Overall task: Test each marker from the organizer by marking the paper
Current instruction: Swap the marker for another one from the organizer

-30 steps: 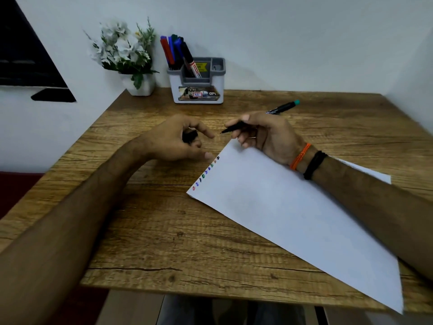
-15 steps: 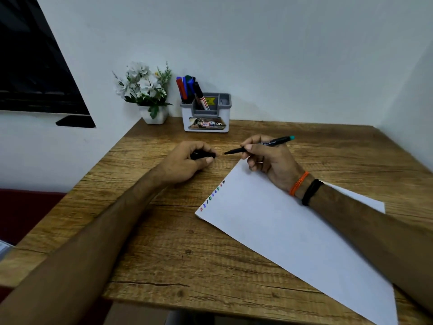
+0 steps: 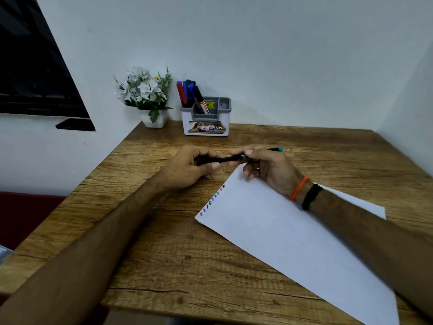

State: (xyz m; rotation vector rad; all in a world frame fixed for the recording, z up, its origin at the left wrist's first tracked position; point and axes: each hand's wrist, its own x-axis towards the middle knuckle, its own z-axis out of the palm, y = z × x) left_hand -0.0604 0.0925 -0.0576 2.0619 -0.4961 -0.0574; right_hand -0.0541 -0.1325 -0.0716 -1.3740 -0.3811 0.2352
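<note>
A thin black marker [image 3: 236, 157] with a teal end lies level between both hands, just above the table. My right hand [image 3: 267, 167] pinches its barrel; my left hand [image 3: 189, 168] grips the black cap [image 3: 203, 160], which sits over the marker's tip end. A white paper [image 3: 288, 233] lies slantwise on the wooden table [image 3: 164, 242], with a row of several small coloured marks [image 3: 212, 200] along its left edge. The grey and white organizer [image 3: 206, 118] stands at the back and holds several red, blue, green and black markers [image 3: 189, 93].
A white pot of artificial white flowers [image 3: 146, 95] stands left of the organizer against the wall. Walls close the table at the back and right. A dark window [image 3: 30, 73] is at the left. The table's left and near edges drop off.
The hands have come together: the cap in my left hand, apart from the marker tip before, now sits over the tip. The camera has tilted up, so everything sits lower in the view.
</note>
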